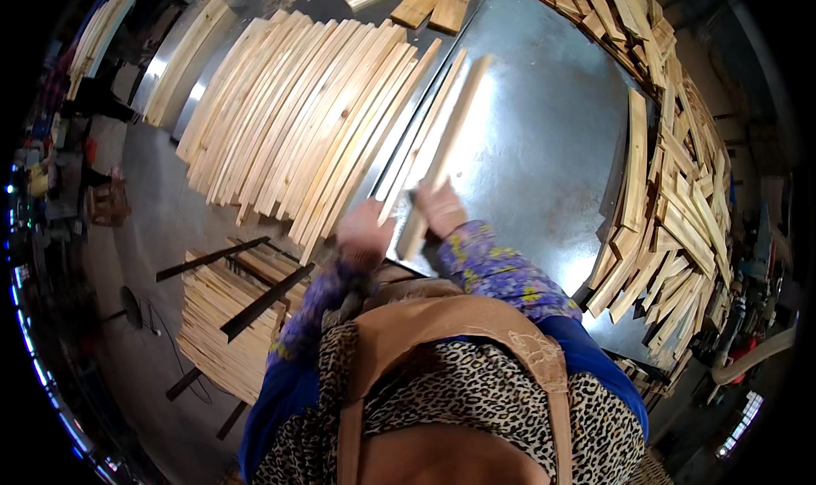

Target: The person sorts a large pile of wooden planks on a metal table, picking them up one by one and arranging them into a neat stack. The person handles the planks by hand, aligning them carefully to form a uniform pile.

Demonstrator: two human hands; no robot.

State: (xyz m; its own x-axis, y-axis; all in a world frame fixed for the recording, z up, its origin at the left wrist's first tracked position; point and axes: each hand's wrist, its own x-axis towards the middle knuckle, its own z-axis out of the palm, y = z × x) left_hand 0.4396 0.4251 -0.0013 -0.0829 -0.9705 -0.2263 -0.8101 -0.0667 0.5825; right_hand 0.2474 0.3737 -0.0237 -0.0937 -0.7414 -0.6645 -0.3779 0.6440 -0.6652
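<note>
My right hand, slightly blurred, is closed around a pale wooden strip that slants over the shiny metal table, its lower end showing below my fingers. Just left of it lies a second, thinner wooden strip, roughly parallel. The near end of that strip meets the fingers of my left hand, which look curled around it, though motion smears them. Left of both hands, a wide row of wooden strips lies side by side, their near ends close to my left hand.
The metal table spreads to the right, with a large jumbled heap of wood pieces along its far right side. Several short boards lie at the top. Below left, stacked wood sits by dark bars.
</note>
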